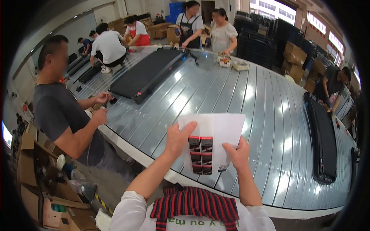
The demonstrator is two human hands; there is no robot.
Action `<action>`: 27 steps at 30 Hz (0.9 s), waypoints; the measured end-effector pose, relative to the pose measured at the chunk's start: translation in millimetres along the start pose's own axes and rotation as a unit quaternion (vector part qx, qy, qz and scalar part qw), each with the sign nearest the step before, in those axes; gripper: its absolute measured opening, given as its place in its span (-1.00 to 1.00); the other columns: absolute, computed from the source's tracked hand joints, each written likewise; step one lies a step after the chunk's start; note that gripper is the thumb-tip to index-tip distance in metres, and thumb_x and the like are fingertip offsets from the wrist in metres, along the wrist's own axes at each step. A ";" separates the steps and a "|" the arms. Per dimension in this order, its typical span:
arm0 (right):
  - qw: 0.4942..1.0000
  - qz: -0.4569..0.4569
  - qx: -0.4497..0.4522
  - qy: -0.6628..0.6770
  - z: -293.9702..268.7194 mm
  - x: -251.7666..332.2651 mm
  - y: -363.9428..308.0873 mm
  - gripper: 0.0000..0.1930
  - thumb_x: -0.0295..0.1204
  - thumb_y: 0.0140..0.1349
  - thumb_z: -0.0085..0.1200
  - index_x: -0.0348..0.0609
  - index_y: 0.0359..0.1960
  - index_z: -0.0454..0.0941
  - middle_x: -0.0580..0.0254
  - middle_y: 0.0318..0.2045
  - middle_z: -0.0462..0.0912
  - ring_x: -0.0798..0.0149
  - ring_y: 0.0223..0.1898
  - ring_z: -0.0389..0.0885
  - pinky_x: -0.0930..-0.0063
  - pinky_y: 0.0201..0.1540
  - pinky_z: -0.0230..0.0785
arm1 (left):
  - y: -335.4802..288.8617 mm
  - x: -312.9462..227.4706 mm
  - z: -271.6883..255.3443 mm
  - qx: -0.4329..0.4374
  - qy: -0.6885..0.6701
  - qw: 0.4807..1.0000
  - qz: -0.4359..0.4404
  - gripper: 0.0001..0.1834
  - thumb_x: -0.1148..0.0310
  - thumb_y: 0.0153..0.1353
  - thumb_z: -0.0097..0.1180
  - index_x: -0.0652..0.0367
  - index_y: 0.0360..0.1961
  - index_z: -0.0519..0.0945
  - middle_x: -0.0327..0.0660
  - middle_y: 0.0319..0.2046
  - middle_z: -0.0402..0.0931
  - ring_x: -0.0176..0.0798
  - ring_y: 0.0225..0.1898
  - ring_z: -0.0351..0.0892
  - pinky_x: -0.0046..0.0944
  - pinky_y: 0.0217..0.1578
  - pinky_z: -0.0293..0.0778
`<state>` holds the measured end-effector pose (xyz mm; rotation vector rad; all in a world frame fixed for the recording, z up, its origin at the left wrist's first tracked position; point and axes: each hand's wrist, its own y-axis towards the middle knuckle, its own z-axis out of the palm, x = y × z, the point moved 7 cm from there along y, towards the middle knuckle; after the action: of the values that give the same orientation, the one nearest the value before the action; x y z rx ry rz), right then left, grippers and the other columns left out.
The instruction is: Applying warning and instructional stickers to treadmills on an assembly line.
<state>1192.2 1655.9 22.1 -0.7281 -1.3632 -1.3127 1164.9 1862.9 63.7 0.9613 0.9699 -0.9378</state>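
My left hand grips the left edge of some white paper sheets, its thumb on the front. Along the right edge, my right hand pinches the same sheets, thumb on the front as well. On the left half of the paper sits a strip of black and red labels in two columns; a small dark square code is near the lower right corner. I cannot tell how many sheets there are. The paper is held up above the near edge of a large slatted metal table.
A long black flat panel lies on the table's far left; another lies at the right. A person in a dark shirt stands close at left, handling a small item. Several people work beyond. Small boxes sit at the far edge; cartons are lower left.
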 end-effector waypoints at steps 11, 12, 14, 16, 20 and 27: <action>0.847 -0.264 0.128 -0.443 84.8 115.8 -40.8 -0.37 -0.50 -0.15 0.19 -0.12 0.04 0.24 0.23 -0.30 0.55 0.15 -0.24 0.47 0.39 -0.20 0.31 | -64.7 -27.1 3.6 0.179 0.321 0.890 0.271 -0.84 0.37 -0.04 0.15 0.17 -0.41 0.56 -0.11 -0.55 0.50 -0.12 -0.56 0.49 -0.30 -0.53 0.39; 0.830 -0.213 0.208 -0.472 100.7 102.9 -44.3 -0.40 -0.54 -0.16 0.19 -0.09 0.01 0.29 0.25 -0.34 0.56 0.17 -0.24 0.48 0.41 -0.21 0.31 | -71.2 -27.2 2.7 0.199 0.326 0.887 0.260 -0.85 0.36 -0.05 0.15 0.17 -0.42 0.55 -0.12 -0.57 0.49 -0.08 -0.55 0.48 -0.27 -0.54 0.38; 0.830 -0.159 0.218 -0.488 109.2 82.1 -49.6 -0.43 -0.59 -0.13 0.13 -0.06 0.01 0.30 0.30 -0.45 0.58 0.20 -0.30 0.51 0.42 -0.28 0.33 | -81.9 -33.7 -6.0 0.201 0.336 0.878 0.275 -0.84 0.34 -0.03 0.15 0.17 -0.41 0.55 -0.12 -0.55 0.50 -0.10 -0.54 0.49 -0.28 -0.54 0.38; 0.858 -0.202 0.215 -0.420 114.2 79.5 -59.4 -0.45 -0.60 -0.14 0.12 -0.06 0.00 0.32 0.32 -0.50 0.59 0.23 -0.40 0.53 0.45 -0.32 0.34 | -89.3 -23.5 -19.9 0.234 0.293 0.904 0.205 -0.82 0.31 -0.01 0.13 0.14 -0.39 0.55 -0.13 -0.55 0.49 -0.09 -0.55 0.48 -0.27 -0.55 0.36; 0.868 -0.220 0.180 -0.407 123.3 90.2 -71.1 -0.50 -0.62 -0.15 0.11 -0.08 -0.06 0.37 0.34 -0.52 0.60 0.26 -0.44 0.54 0.47 -0.34 0.34 | -106.1 -11.1 -50.4 0.246 0.350 0.889 0.161 -0.83 0.28 0.02 0.10 0.08 -0.35 0.56 -0.15 -0.56 0.49 -0.07 -0.54 0.47 -0.24 -0.55 0.35; 0.860 -0.257 0.150 -0.414 135.4 75.1 -99.0 -0.57 -0.58 -0.15 0.14 -0.10 -0.14 0.42 0.36 -0.52 0.62 0.29 -0.51 0.53 0.48 -0.40 0.33 | -135.8 15.0 -104.5 0.209 0.430 0.869 0.128 -0.74 0.40 -0.06 0.13 0.07 -0.26 0.55 -0.16 -0.41 0.54 -0.12 -0.37 0.53 -0.28 -0.40 0.44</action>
<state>1044.7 1746.2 84.4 -0.7688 -2.5398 -1.1579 1018.7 1919.1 -7.5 1.9211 1.3458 -0.4680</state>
